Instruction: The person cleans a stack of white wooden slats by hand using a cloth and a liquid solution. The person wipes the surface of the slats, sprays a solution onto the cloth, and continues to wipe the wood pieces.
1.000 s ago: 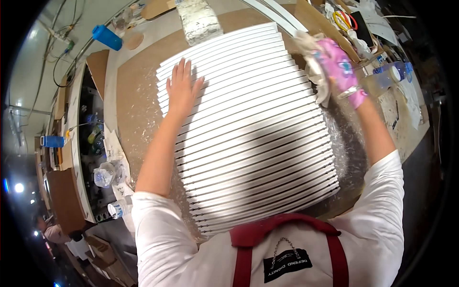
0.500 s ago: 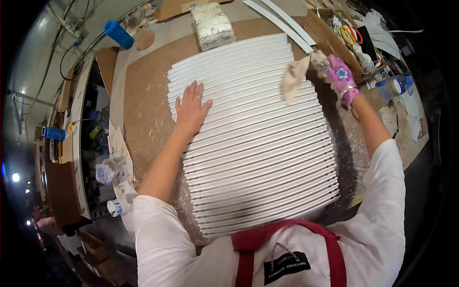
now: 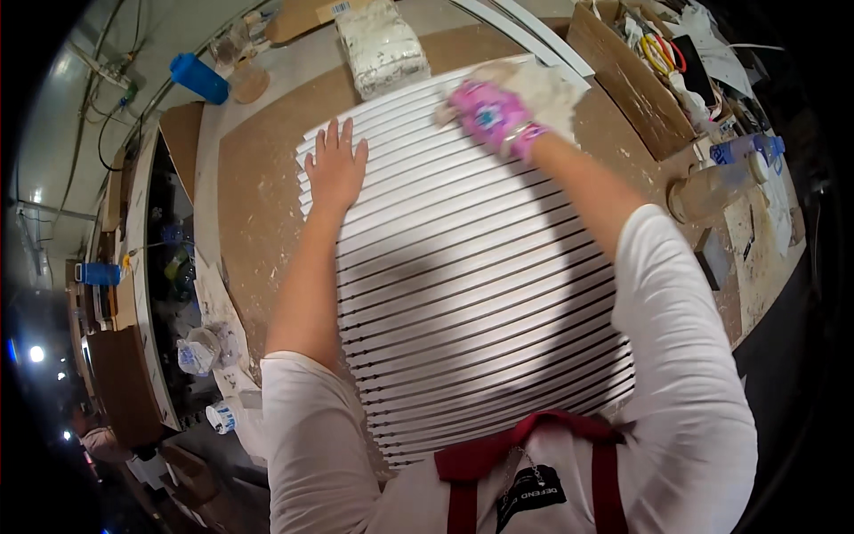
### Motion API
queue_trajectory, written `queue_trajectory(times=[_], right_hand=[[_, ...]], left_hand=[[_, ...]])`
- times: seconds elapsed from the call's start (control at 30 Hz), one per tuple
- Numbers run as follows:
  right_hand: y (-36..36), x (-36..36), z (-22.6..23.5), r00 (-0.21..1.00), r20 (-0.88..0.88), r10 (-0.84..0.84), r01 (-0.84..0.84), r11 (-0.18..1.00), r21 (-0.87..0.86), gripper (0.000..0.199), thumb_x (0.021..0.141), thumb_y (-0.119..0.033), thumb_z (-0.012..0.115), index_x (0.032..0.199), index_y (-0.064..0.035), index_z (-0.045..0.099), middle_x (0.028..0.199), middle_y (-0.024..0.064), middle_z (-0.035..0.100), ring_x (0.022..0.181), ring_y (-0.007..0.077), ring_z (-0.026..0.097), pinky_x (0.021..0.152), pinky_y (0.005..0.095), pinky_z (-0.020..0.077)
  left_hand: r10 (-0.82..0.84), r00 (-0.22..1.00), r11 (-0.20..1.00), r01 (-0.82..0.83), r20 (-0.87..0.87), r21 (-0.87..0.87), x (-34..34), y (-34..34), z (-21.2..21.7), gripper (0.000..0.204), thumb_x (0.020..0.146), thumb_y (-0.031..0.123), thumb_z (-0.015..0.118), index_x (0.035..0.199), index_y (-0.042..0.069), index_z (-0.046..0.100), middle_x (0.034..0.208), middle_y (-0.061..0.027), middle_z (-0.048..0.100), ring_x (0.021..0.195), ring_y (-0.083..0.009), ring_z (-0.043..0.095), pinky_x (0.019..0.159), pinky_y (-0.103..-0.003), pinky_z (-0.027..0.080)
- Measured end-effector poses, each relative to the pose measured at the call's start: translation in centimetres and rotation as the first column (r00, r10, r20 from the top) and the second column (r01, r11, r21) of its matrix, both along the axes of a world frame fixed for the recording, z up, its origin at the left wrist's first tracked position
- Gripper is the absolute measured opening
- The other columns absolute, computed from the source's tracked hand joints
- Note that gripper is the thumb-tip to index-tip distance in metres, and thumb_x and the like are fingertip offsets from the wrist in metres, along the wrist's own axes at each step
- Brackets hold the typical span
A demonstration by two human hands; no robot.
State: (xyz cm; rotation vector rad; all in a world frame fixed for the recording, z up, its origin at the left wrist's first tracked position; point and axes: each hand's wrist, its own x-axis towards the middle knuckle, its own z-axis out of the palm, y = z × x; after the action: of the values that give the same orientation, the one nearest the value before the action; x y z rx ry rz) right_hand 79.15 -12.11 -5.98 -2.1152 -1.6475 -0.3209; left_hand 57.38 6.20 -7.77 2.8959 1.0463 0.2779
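Rows of long white slats lie side by side across the brown board in front of me. My bare left hand rests flat on the slats' left ends near the far side, its fingers spread. In a pink patterned glove, my right hand is closed on a beige cloth and presses it on the far slats. Part of the cloth spreads out to the right of the glove. The fingertips are smeared by motion.
A paint-spattered white block stands beyond the slats. Two loose strips lie at the far right, beside a cardboard box of tools. A cloudy jar stands on the right, a blue bottle at the far left.
My right hand has swept the cloth leftward from the slats' right ends onto the far rows. My left hand stays on the slats' left ends, a little farther out.
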Motion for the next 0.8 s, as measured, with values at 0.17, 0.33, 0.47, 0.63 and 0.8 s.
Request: queue_trajectory(times=[0.17, 0.33, 0.47, 0.63, 0.8], right_hand=[[-8.6, 11.6, 0.8, 0.925, -0.031, -0.379, 0.352, 0.882, -0.313, 0.026, 0.095, -0.025, 0.046, 0.112, -0.0135, 0.063, 0.103, 0.0087, 0.067, 0.094, 0.0282, 0.065, 0.082, 0.035, 0.0536], [-2.0, 1.3, 8.5, 0.997, -0.015, -0.071, 0.06, 0.923, -0.379, 0.025, 0.094, -0.013, 0.047, 0.114, -0.0021, 0.057, 0.102, 0.0136, 0.065, 0.095, 0.0229, 0.065, 0.088, 0.0339, 0.0533], [-5.4, 7.5, 0.3, 0.858, -0.514, 0.02, 0.04, 0.994, 0.105, 0.029, 0.094, -0.025, 0.048, 0.114, -0.0073, 0.058, 0.106, 0.0113, 0.065, 0.098, 0.0238, 0.063, 0.092, 0.0334, 0.0503], [-17.3, 14.6, 2.2, 0.788, -0.137, -0.601, 0.486, 0.743, -0.46, 0.033, 0.093, -0.023, 0.047, 0.121, -0.0069, 0.055, 0.117, 0.0163, 0.06, 0.105, 0.0316, 0.059, 0.095, 0.037, 0.046], [-20.9, 5.7, 10.7, 0.857, -0.333, -0.394, 0.327, 0.914, -0.241, 0.048, 0.09, -0.031, 0.055, 0.127, 0.0002, 0.053, 0.126, 0.0197, 0.057, 0.117, 0.0319, 0.054, 0.103, 0.0354, 0.0389]], left_hand=[[-0.033, 0.999, 0.999, 0.033, 0.037, -0.018, 2.6, -1.2, 0.4, 0.056, 0.096, 0.044, 0.04, 0.146, 0.018, 0.036, 0.153, -0.0082, 0.03, 0.14, -0.0313, 0.026, 0.111, -0.056, 0.019], [0.002, 1.0, 1.0, -0.002, 0.021, 0.019, 0.4, 0.0, 0.0, 0.056, 0.096, 0.044, 0.04, 0.145, 0.019, 0.037, 0.152, -0.0086, 0.03, 0.14, -0.0323, 0.027, 0.11, -0.057, 0.021], [-0.04, 0.998, 0.999, 0.039, 0.047, 0.035, 1.1, -0.2, -0.1, 0.055, 0.096, 0.044, 0.04, 0.144, 0.018, 0.038, 0.152, -0.0097, 0.031, 0.139, -0.0326, 0.028, 0.109, -0.057, 0.022], [-0.051, 0.997, 0.998, 0.049, 0.052, 0.038, 1.8, -0.9, 0.4, 0.055, 0.096, 0.044, 0.039, 0.145, 0.018, 0.037, 0.152, -0.0095, 0.031, 0.14, -0.0318, 0.028, 0.11, -0.057, 0.022], [0.002, 1.0, 1.0, -0.003, -0.03, -0.029, 0.7, -0.5, 0.6, 0.057, 0.097, 0.045, 0.035, 0.147, 0.018, 0.033, 0.155, -0.0092, 0.025, 0.143, -0.0307, 0.022, 0.112, -0.059, 0.017]])
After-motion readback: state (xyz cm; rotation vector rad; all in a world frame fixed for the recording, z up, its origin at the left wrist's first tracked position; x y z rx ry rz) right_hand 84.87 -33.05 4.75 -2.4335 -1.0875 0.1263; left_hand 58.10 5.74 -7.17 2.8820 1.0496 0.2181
